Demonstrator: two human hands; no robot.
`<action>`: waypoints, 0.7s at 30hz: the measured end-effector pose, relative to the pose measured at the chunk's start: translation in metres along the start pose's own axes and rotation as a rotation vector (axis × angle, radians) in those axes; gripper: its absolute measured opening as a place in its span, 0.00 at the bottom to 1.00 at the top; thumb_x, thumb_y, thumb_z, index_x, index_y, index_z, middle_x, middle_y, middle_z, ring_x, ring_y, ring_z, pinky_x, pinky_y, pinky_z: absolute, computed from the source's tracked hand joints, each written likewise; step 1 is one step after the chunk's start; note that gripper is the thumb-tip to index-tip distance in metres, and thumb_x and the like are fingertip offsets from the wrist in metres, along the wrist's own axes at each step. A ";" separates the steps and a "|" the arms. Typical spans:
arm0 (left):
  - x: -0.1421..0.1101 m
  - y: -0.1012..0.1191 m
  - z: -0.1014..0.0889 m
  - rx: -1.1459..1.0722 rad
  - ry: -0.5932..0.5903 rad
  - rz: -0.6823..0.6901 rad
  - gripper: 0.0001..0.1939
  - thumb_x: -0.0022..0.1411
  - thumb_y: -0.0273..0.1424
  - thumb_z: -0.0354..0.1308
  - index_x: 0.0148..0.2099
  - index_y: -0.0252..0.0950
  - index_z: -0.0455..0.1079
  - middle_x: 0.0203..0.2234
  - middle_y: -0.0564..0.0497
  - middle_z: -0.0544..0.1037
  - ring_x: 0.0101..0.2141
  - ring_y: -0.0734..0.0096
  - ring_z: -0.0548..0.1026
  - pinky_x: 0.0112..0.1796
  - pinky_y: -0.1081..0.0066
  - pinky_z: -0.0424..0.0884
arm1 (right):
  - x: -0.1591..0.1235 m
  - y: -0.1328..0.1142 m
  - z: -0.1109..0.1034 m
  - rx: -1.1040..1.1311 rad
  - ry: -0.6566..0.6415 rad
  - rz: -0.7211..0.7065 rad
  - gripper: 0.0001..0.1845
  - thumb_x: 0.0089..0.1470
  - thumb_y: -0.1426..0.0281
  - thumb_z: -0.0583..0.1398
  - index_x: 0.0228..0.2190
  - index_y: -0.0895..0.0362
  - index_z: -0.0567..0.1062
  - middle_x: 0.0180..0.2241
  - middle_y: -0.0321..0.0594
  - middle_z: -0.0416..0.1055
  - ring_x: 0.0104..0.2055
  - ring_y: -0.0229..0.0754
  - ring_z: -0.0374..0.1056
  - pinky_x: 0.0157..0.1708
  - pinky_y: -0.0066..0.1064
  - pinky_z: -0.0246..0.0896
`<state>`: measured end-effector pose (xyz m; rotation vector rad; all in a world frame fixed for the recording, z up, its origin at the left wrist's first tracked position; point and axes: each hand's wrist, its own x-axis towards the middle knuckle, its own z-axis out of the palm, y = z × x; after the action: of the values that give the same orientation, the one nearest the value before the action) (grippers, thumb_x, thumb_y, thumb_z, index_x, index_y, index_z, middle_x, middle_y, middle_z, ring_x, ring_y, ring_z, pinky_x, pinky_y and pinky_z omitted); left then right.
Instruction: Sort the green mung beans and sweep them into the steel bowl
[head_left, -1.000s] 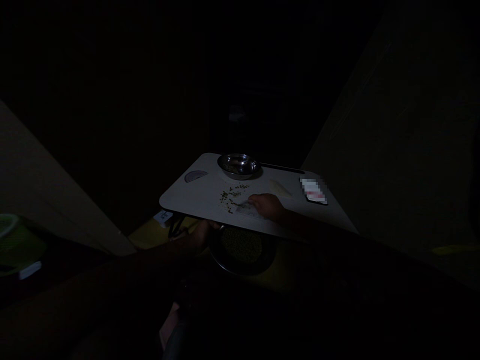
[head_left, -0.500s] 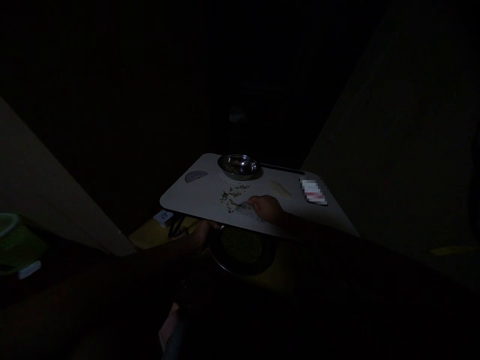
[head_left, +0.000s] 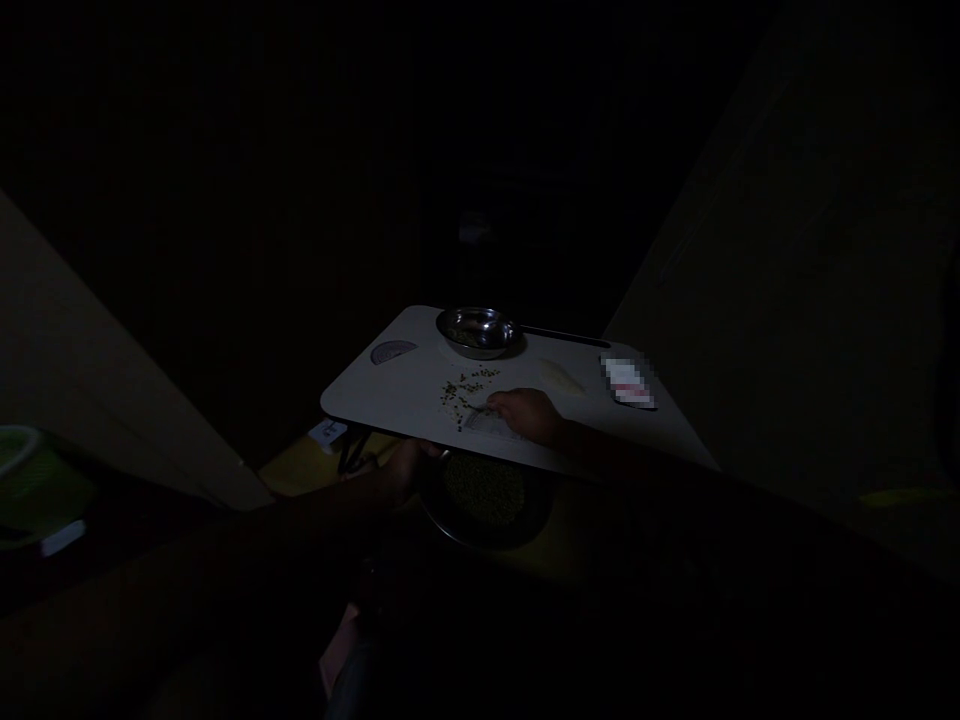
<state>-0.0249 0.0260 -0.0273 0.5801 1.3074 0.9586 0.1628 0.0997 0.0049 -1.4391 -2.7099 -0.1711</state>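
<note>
My right hand (head_left: 529, 415) is over the near part of a small white table (head_left: 360, 385), fingers pinched on a clear flat piece with fine markings (head_left: 491, 424). That piece looks like a protractor, though darkness blurs it. Small green beans (head_left: 469, 385) lie scattered just beyond it. Behind them stands a shiny steel bowl (head_left: 480, 335) with some beans inside. My left hand (head_left: 405, 468) is at the table's front edge, beside the rim of a larger bowl of green beans (head_left: 486, 490) below the tabletop. Shadow hides most of its fingers.
A protractor shape (head_left: 393, 352) is at the table's left. A pale flat patch (head_left: 561, 377) and a blurred-out item (head_left: 628, 382) lie to the right. A green basket (head_left: 37, 485) stands at far left. Walls flank both sides, and the room is very dark.
My right hand has shifted slightly left, and the clear piece now lies flatter and a little further left. My left hand and the bowls look unmoved.
</note>
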 end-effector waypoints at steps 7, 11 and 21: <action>0.000 0.000 0.000 0.005 -0.003 0.006 0.02 0.35 0.24 0.49 0.16 0.34 0.62 0.08 0.53 0.65 0.14 0.71 0.64 0.18 0.70 0.61 | -0.004 -0.004 -0.003 0.028 -0.034 0.007 0.18 0.49 0.64 0.41 0.36 0.48 0.65 0.34 0.34 0.66 0.34 0.37 0.60 0.30 0.26 0.49; 0.000 0.001 0.000 -0.012 -0.042 0.023 0.03 0.35 0.24 0.48 0.16 0.33 0.62 0.10 0.52 0.67 0.15 0.71 0.64 0.19 0.71 0.61 | -0.003 -0.001 -0.003 0.010 -0.021 0.078 0.18 0.49 0.64 0.41 0.37 0.49 0.65 0.34 0.35 0.67 0.34 0.37 0.61 0.30 0.26 0.49; -0.003 0.002 0.001 0.008 -0.050 0.017 0.04 0.34 0.23 0.48 0.16 0.33 0.62 0.07 0.53 0.64 0.13 0.72 0.62 0.16 0.71 0.59 | 0.001 -0.006 -0.001 0.002 0.002 0.048 0.18 0.49 0.64 0.40 0.36 0.49 0.66 0.33 0.35 0.67 0.33 0.36 0.61 0.29 0.26 0.50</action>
<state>-0.0244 0.0251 -0.0239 0.6181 1.2640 0.9479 0.1571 0.0966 0.0060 -1.5008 -2.6703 -0.1675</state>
